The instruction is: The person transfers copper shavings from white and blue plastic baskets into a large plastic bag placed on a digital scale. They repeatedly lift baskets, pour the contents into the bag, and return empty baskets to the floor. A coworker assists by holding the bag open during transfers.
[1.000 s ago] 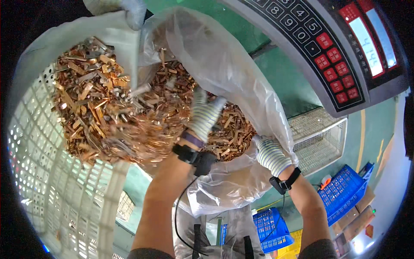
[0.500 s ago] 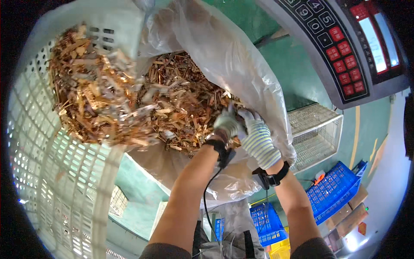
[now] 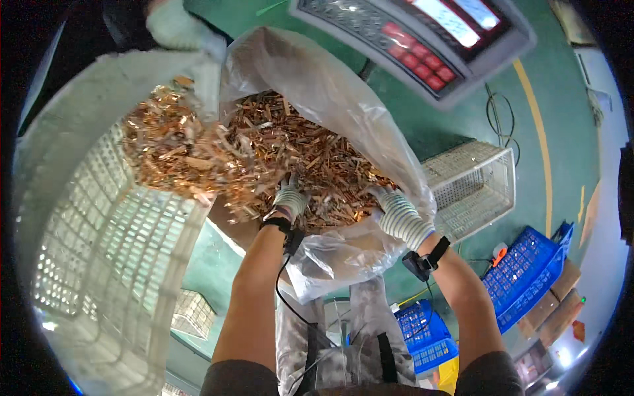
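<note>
A large clear plastic bag [image 3: 330, 72] stands open in front of me, heaped with copper-coloured metal scraps [image 3: 317, 158]. My left hand [image 3: 290, 200], in a striped work glove, reaches into the near left part of the heap with its fingers stretched out. In a matching glove, my right hand [image 3: 399, 214] lies at the right inner side of the bag, fingers extended onto the scraps. From the left, a white perforated plastic crate [image 3: 125, 231] tilts over the bag, and more scraps spill out of it, blurred by motion.
Another person's gloved hand [image 3: 175, 26] is by the crate's far rim. A grey scale panel [image 3: 416, 49] with red keys juts in at the top. To the right stand a white crate [image 3: 472, 188] and a blue basket [image 3: 525, 277]. Another blue basket [image 3: 426, 333] sits nearer.
My left hand has moved left, away from the right hand. Scraps have poured from the crate, leaving a smaller pile in it. The view has shifted, bringing the other person's glove into sight.
</note>
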### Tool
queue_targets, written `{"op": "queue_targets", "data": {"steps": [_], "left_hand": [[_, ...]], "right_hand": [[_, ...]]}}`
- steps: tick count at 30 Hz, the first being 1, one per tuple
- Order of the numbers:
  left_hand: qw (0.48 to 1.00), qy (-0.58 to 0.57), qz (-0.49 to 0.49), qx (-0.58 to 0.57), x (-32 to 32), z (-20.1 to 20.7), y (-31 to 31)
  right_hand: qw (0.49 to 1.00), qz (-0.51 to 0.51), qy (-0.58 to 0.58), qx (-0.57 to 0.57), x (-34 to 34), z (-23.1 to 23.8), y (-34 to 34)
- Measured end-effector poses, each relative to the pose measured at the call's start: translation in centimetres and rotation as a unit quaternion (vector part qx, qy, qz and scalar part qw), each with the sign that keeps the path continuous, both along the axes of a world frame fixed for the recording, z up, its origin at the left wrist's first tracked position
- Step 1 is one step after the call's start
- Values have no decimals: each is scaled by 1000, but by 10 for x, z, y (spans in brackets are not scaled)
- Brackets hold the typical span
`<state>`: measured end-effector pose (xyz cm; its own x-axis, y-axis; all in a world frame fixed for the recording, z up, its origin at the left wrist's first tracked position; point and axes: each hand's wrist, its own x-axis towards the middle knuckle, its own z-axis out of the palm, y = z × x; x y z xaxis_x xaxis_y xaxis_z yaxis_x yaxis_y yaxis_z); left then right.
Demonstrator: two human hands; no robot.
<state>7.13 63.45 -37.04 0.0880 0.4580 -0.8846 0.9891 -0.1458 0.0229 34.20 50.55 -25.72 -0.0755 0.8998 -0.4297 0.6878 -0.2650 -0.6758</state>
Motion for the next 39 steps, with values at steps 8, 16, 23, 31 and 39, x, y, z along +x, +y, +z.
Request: {"op": "queue_targets", "data": {"steps": [8,16,23,31,39], "left_hand": [[948,-310,69,6,13,155,-102],[881,-316,263,-232,-49,214,-214],[922,-144,215,-289,-56,242,-272],[938,-54,241,-244,22,247,-312],[955,-74,261,-116,48,241,-281]], "right_hand": [[936,-282,201,64,-33,64,-153],[864,-398,103,-291,-125,-2,-378],[781,-471,163,-376,-159,-23,-455],[733,-556,150,-362,-87,-76,-544],[697,-602,18,-388,25,-186,-663]]}}
